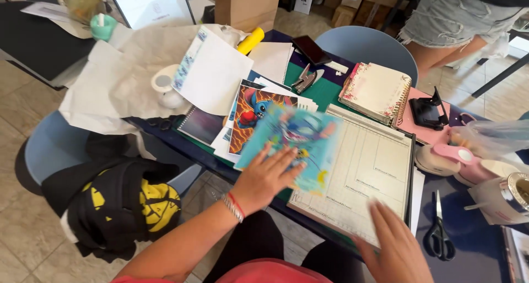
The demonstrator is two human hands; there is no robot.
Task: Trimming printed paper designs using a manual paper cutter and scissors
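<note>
- The left hand (267, 178) lies flat on a blue cartoon picture (295, 142), its fingers (286, 159) spread out and not gripping.
- The picture is blurry. It rests partly on a cream cutting board (369, 173).
- The right hand (394, 244) lies on the near edge of the board, its fingers loose and holding nothing.
- Black scissors (438, 230) lie on the tabletop (474, 244), just right of the right hand.
- An orange cartoon picture (250, 120) sits beyond the left fingers.

Left wrist (236, 206) wears red and silver bracelets; red top, black trousers.
</note>
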